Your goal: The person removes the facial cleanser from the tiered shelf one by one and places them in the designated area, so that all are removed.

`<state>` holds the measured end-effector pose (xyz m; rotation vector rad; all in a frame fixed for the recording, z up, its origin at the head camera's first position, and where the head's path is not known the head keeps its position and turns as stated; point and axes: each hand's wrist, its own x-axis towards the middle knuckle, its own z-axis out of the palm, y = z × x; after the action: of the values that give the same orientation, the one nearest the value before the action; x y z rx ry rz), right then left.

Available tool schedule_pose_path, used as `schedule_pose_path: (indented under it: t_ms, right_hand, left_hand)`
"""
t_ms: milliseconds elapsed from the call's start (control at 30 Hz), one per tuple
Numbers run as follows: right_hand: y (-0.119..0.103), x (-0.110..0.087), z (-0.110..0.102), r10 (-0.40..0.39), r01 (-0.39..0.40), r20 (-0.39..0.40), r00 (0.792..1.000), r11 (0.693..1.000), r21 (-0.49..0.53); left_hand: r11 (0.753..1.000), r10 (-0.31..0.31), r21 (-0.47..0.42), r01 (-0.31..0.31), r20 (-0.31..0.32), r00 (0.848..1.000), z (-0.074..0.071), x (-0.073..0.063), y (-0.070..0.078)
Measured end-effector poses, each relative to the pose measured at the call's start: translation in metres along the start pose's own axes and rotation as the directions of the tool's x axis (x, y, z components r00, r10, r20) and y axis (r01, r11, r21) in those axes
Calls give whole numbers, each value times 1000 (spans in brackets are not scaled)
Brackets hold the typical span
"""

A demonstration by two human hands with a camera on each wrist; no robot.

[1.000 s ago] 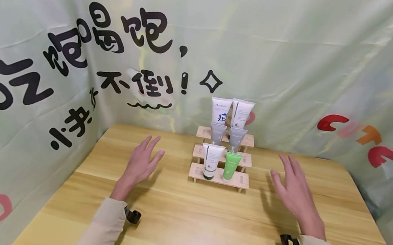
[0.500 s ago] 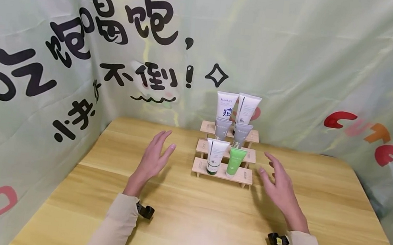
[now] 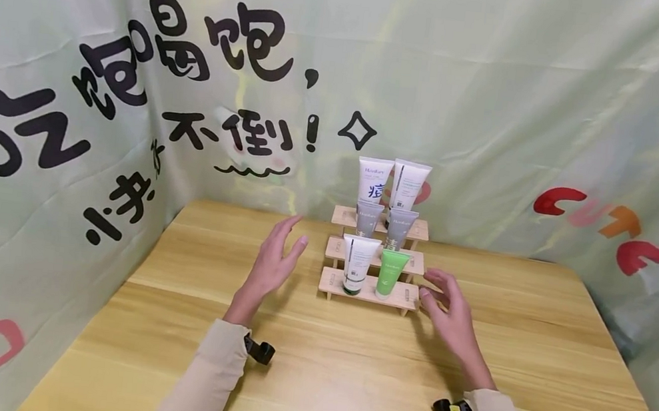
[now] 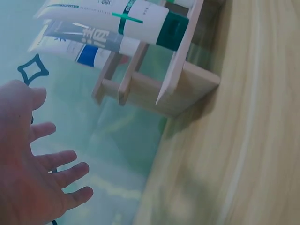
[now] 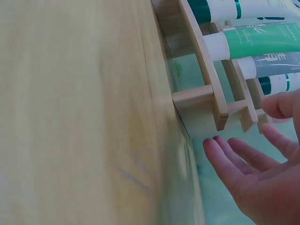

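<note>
Wooden three-tier stand [image 3: 367, 292] between left hand [image 3: 273, 261] and right hand [image 3: 451, 314], both unclenched and empty.
Left fingers extend, apart from it; right fingers bend just beside its lowest tier. A white squeeze tube [image 3: 357, 265] and a green tube [image 3: 391, 272] stand in front, partly hiding two grey tubes [image 3: 368, 219]; two white tubes [image 3: 409, 184] stand behind, before a printed pale-green curtain [image 3: 484, 114].
</note>
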<state>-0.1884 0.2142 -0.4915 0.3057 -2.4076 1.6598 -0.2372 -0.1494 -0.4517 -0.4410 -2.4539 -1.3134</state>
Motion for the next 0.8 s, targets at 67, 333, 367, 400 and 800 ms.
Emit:
schedule_pose_path:
  t_ms: [67,333,367,400,800]
  right_hand:
    - [0,-1,1,34,-35,19,999,998,47]
    - [4,-2,3,191,-202,85,978,966,163]
    - [4,-3,4,210,-224,97,973,960,166]
    - [5,-3,4,227,-244,111,967,955,170]
    - [7,-1,7,232,-254,162,959,958,132]
  left_hand:
    - [1000,-14,-27,14,-7,1000,3,2,2]
    - [989,-33,-145,32,-9,999,14,12,10]
    - [987,-37,-158,36,-5,999,15,13,12]
    - [984,-40,-173,39,-1,999,16,15,13]
    - [939,-56,-339,53,0,998,33,36,31]
